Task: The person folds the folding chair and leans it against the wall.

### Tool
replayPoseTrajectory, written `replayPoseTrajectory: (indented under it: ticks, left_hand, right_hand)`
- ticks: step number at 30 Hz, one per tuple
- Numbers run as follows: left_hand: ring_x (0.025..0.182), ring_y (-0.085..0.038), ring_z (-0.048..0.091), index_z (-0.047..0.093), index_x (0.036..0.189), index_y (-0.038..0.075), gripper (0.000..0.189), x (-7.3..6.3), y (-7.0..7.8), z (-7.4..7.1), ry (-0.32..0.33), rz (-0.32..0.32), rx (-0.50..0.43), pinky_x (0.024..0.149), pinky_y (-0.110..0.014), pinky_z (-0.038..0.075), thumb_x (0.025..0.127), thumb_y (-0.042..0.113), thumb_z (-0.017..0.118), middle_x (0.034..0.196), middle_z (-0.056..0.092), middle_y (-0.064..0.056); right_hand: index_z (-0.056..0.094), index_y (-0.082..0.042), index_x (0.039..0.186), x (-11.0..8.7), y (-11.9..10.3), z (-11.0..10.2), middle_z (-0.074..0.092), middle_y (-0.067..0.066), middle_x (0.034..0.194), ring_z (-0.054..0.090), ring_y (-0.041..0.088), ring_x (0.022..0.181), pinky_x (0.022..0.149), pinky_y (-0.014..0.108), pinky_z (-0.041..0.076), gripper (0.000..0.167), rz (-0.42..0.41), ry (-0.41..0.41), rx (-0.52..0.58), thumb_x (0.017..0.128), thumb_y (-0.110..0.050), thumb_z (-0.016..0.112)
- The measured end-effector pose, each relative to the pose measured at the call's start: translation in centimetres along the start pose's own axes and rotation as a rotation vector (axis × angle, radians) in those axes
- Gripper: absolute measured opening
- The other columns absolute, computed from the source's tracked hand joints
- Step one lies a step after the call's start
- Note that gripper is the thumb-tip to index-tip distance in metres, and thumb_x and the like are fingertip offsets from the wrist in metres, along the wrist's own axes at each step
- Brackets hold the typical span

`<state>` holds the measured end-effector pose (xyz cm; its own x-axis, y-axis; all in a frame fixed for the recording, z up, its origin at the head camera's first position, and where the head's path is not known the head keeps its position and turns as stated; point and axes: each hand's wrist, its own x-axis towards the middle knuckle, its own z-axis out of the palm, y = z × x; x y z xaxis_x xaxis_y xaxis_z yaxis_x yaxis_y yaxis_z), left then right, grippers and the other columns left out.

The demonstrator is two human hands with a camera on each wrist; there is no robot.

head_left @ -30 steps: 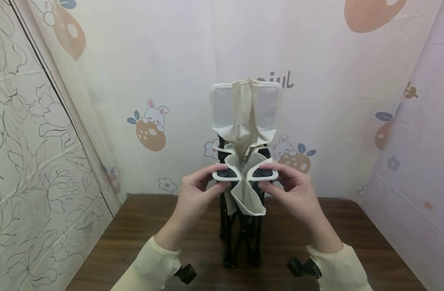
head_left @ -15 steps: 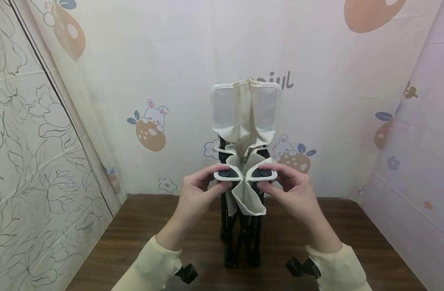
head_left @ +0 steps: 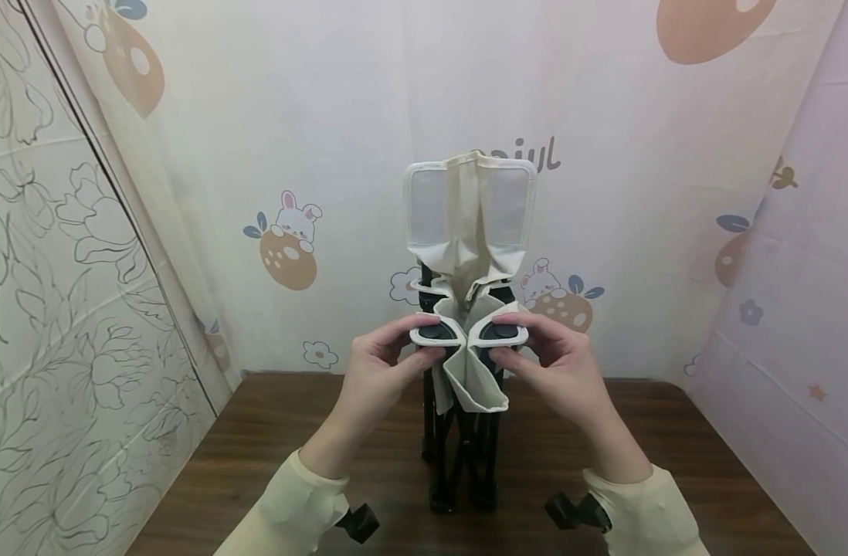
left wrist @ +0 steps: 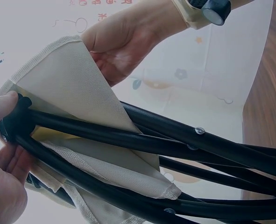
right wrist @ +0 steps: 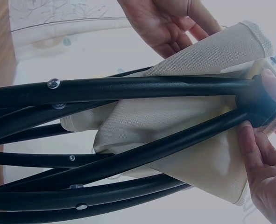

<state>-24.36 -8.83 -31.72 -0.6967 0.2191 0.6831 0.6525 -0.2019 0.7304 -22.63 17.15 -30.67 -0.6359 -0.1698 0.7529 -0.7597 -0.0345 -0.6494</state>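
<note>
A small folding chair (head_left: 468, 208) stands upright and mostly folded in the head view, with a cream fabric seat and back on a black tube frame (right wrist: 166, 149). My left hand (head_left: 382, 363) pinches the seat's front left corner between thumb and fingers, around a black plastic joint (left wrist: 17, 119). My right hand (head_left: 556, 359) pinches the matching right corner, around its own black joint (right wrist: 257, 100). The two white-edged corners nearly meet, and the seat cloth (head_left: 476, 386) hangs folded down between them. In both wrist views the crossed tubes run together beneath the cloth.
The chair's feet rest on a dark brown wooden table (head_left: 257, 448). Behind it hangs a pale curtain (head_left: 327, 116) printed with rabbits and fruit, and a flower-patterned panel (head_left: 62, 270) stands at the left. A black wrist camera (head_left: 360, 523) juts from the left sleeve.
Both hands have drifted slightly inward, bringing the two front seat corners a little closer together. The chair's feet have come slightly nearer each other too.
</note>
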Motion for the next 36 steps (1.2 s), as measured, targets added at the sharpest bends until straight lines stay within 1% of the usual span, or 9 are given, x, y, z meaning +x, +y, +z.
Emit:
replayPoseTrajectory:
  ticks: [4, 12, 16, 20, 29, 36]
  left_hand:
    - [0.118, -0.025, 0.072, 0.076, 0.130, 0.001, 0.037, 0.0, 0.0, 0.1, 0.001, -0.001, -0.002, 0.096, -0.031, 0.062, 0.094, -0.006, 0.081, 0.124, 0.078, -0.011]
    - [0.118, -0.023, 0.072, 0.076, 0.130, 0.002, 0.037, 0.1, 0.0, 0.2, 0.002, -0.006, 0.001, 0.096, -0.032, 0.062, 0.094, -0.006, 0.082, 0.125, 0.078, -0.011]
    - [0.118, -0.023, 0.071, 0.076, 0.130, 0.001, 0.037, 0.2, 0.0, 0.3, 0.003, -0.007, -0.009, 0.096, -0.030, 0.061, 0.094, -0.006, 0.081, 0.125, 0.077, -0.011]
    - [0.117, -0.022, 0.071, 0.075, 0.130, -0.001, 0.037, 0.3, -0.1, 0.5, 0.001, 0.001, -0.018, 0.095, -0.030, 0.061, 0.094, -0.007, 0.081, 0.126, 0.077, -0.012]
    - [0.117, -0.022, 0.072, 0.075, 0.129, -0.002, 0.036, 0.5, -0.3, 0.8, 0.004, 0.026, -0.013, 0.100, -0.032, 0.059, 0.094, -0.007, 0.081, 0.127, 0.077, -0.013]
    - [0.115, -0.020, 0.072, 0.074, 0.129, -0.004, 0.037, 0.6, -0.4, 1.0, 0.006, 0.037, -0.023, 0.101, -0.032, 0.059, 0.093, -0.008, 0.081, 0.126, 0.077, -0.014]
  right_hand:
    - [0.072, 0.010, 0.128, 0.1, 0.0, 0.1, 0.078, 0.012, 0.115, 0.073, 0.018, 0.102, 0.089, 0.028, 0.063, 0.049, -0.003, -0.003, 0.005, 0.083, 0.028, 0.077]
    - [0.072, 0.011, 0.128, 0.1, 0.1, 0.1, 0.078, 0.012, 0.115, 0.073, 0.017, 0.102, 0.090, 0.027, 0.062, 0.048, -0.008, -0.004, 0.006, 0.083, 0.027, 0.077]
    - [0.072, 0.011, 0.127, 0.2, 0.1, 0.2, 0.079, 0.012, 0.115, 0.073, 0.017, 0.103, 0.092, 0.027, 0.062, 0.048, -0.007, -0.004, 0.004, 0.083, 0.027, 0.077]
    - [0.072, 0.010, 0.127, 0.2, 0.2, 0.2, 0.079, 0.012, 0.115, 0.073, 0.017, 0.103, 0.093, 0.026, 0.061, 0.048, -0.005, -0.001, -0.002, 0.083, 0.026, 0.078]
    - [0.071, 0.011, 0.128, 0.4, 0.3, 0.4, 0.079, 0.012, 0.115, 0.073, 0.017, 0.104, 0.095, 0.026, 0.060, 0.048, -0.021, -0.006, -0.004, 0.083, 0.026, 0.078]
    - [0.072, 0.008, 0.129, 0.4, 0.3, 0.4, 0.078, 0.012, 0.116, 0.072, 0.017, 0.104, 0.094, 0.026, 0.060, 0.048, 0.006, -0.010, -0.026, 0.085, 0.024, 0.079]
